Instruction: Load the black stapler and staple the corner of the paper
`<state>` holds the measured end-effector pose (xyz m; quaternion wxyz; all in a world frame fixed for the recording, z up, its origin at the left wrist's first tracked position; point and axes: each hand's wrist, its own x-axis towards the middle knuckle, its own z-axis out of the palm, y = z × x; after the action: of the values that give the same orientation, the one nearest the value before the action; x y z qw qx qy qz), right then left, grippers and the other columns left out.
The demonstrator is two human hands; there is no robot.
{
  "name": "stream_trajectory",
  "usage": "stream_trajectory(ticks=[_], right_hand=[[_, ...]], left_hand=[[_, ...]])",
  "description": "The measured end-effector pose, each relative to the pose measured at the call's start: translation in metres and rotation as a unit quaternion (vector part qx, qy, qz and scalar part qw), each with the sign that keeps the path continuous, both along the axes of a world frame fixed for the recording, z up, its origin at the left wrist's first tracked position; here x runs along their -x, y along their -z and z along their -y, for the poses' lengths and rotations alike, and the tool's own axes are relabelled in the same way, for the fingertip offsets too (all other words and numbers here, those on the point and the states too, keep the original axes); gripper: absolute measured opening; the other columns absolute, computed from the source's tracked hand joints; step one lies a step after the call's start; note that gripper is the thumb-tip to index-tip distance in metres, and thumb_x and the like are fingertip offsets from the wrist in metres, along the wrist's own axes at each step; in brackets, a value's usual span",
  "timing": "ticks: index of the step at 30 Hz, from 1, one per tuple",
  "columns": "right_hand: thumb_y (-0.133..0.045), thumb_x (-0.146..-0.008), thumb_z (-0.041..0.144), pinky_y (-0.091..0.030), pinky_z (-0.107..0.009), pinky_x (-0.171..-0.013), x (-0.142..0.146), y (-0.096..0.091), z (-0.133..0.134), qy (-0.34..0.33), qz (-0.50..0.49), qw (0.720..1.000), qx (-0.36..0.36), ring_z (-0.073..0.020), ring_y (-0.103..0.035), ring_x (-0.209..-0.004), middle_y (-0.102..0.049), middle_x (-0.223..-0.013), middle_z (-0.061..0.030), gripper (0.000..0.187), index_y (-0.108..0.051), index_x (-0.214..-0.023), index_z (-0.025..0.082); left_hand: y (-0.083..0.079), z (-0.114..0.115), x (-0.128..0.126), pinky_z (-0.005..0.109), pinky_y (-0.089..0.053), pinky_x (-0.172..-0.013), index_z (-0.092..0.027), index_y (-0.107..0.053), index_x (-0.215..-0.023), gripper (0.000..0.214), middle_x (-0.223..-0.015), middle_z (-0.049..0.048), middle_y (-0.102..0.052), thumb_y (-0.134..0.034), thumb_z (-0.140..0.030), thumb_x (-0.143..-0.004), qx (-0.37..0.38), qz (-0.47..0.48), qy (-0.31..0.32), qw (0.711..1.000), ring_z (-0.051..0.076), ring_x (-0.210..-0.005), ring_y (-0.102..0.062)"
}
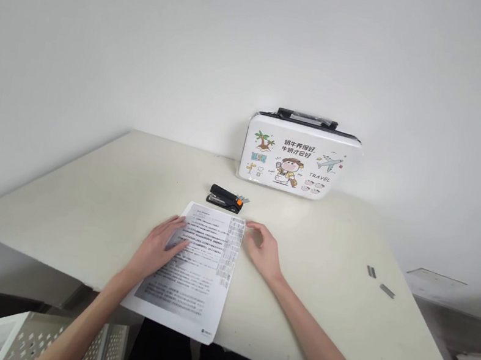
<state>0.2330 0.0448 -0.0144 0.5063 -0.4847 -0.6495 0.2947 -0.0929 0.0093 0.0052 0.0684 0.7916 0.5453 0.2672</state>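
Printed sheets of paper (200, 272) lie at the table's front, their lower end sticking out past the edge. My left hand (158, 246) rests on the left side of the top page, fingers spread and thumb apart. At the upper right corner, my right hand (263, 249) has its fingers curled and the tips closed on the paper's edge. Just beyond the top of the sheets sits a black stapler (225, 198) with an orange part at its right end. Grey staple strips (244, 199) lie beside it, partly hidden behind it.
A white cartoon-printed case (300, 159) with a black handle stands upright against the wall. Two more staple strips (387, 291) lie on the table (327, 239) at the right. Below the table's left front is a white perforated basket (41, 331).
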Motion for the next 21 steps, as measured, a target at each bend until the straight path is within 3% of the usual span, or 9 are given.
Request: stream_trajectory(ticks=[6, 14, 21], right_hand=[[-0.060, -0.092, 0.034, -0.046, -0.052, -0.114, 0.011, 0.010, -0.036, 0.049, 0.037, 0.996, -0.061, -0.0293, -0.061, -0.128, -0.069, -0.135, -0.0128, 0.038, -0.063, -0.128, 0.021], [-0.064, -0.093, 0.042, -0.045, -0.053, -0.115, 0.026, 0.013, -0.076, 0.023, 0.084, 0.992, -0.086, -0.0321, -0.060, -0.129, -0.068, -0.137, -0.0141, 0.047, -0.061, -0.135, 0.020], [-0.064, -0.096, 0.043, -0.048, -0.052, -0.111, 0.028, 0.020, -0.092, 0.013, 0.112, 0.990, -0.081, -0.0325, -0.061, -0.121, -0.073, -0.128, -0.0135, 0.040, -0.068, -0.129, 0.019]], left_hand=[[0.004, -0.003, -0.001, 0.051, -0.041, -0.124, -0.023, -0.063, -0.137, 0.048, -0.153, 0.0074, -0.060, -0.052, -0.057, -0.104, -0.002, -0.017, -0.010, 1.000, 0.030, -0.149, -0.048], [0.005, -0.005, -0.001, 0.051, -0.041, -0.123, -0.024, -0.059, -0.143, 0.053, -0.154, 0.0077, -0.059, -0.053, -0.057, -0.103, 0.008, -0.001, -0.021, 1.000, 0.030, -0.149, -0.048], [0.002, -0.001, 0.000, 0.050, -0.042, -0.123, -0.025, -0.060, -0.142, 0.049, -0.152, 0.0061, -0.061, -0.056, -0.054, -0.103, 0.009, 0.019, -0.019, 1.000, 0.028, -0.149, -0.048]])
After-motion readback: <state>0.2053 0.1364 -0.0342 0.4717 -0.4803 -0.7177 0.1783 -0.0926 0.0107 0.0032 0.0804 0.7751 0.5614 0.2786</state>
